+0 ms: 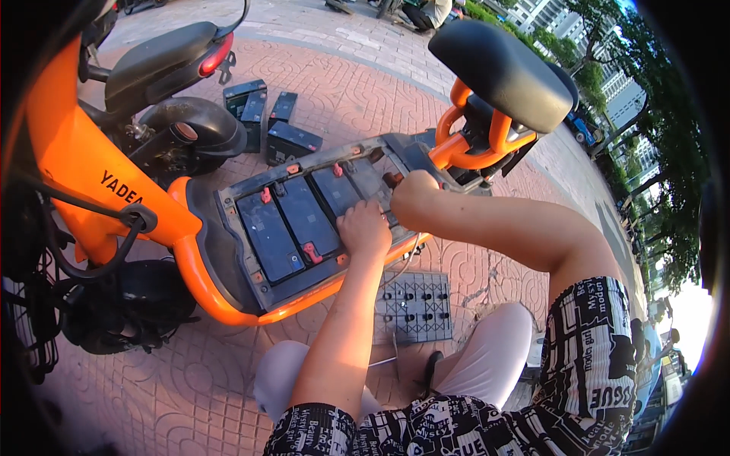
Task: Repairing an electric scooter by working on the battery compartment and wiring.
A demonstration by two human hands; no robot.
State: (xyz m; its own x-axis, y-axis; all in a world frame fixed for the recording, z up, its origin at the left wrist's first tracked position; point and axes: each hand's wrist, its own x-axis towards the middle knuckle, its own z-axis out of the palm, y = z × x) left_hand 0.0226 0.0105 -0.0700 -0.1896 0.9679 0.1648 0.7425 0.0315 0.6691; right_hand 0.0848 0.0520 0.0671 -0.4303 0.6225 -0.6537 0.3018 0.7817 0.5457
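Several dark rectangular batteries (268,237) stand in a row inside the open floorboard compartment (226,204) of an orange electric scooter (122,152). Pink-red terminal covers (311,253) sit on some of their corners. My left hand (366,228) rests over the batteries toward the rear, its fingers bent and drawn in; what lies under them is hidden. Close beside it, my right hand (415,200) is closed in a fist at the compartment's rear end, knuckles covering whatever it grips. A small reddish-brown part (392,180) shows just beyond that fist. A thin cable (408,252) hangs over the scooter's near side.
A ribbed black panel (414,308) lies on the red paving by my knees. More dark batteries (293,142) stand on the ground behind the scooter. A second scooter's black seat (161,64) is at the far left. The orange scooter's rear seat (502,74) rises at upper right.
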